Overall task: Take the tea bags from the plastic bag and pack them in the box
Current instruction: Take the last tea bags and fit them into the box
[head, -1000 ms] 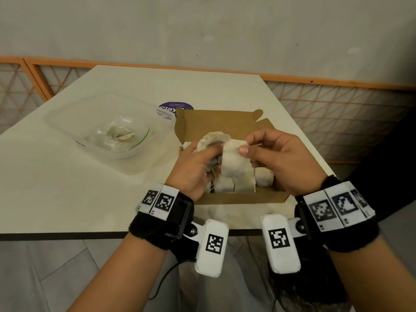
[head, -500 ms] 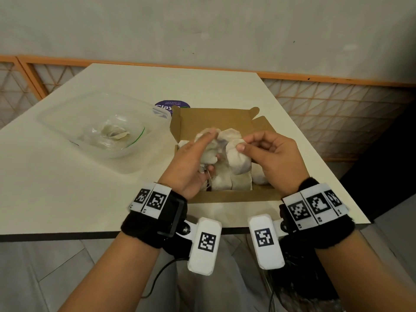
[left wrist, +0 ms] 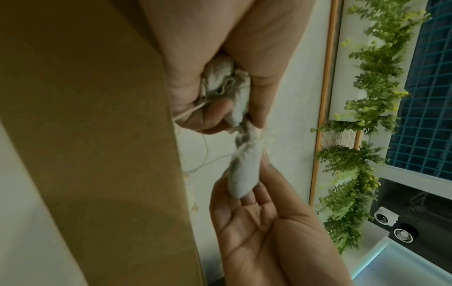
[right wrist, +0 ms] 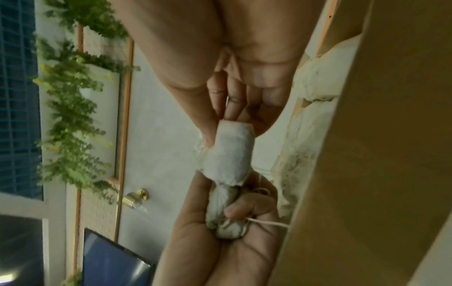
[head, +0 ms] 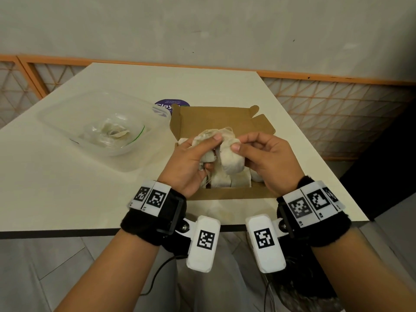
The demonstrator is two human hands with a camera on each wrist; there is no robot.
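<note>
An open brown cardboard box (head: 225,194) sits near the table's front edge with several white tea bags (head: 238,182) packed inside. Just above it, my left hand (head: 202,152) grips a crumpled bunch of tea bags (head: 208,139) with strings trailing down; the bunch (left wrist: 225,85) shows in the fist. My right hand (head: 245,149) pinches one plump tea bag (head: 231,161) by its top, right beside the bunch. In the right wrist view this tea bag (right wrist: 229,154) hangs between thumb and fingers, touching the left hand's bunch (right wrist: 223,214). The plastic bag (head: 112,134) lies to the left.
The plastic bag, still holding some tea bags, rests in a clear plastic tub (head: 67,109) on the white table (head: 67,188). A purple round sticker (head: 164,104) lies behind the box. The box's back flap (head: 213,118) stands up. An orange railing (head: 337,79) runs behind the table.
Both hands have sunk a little toward the box. The left thumb left the right hand's tea bag and now presses its own bunch; that tea bag has tilted.
</note>
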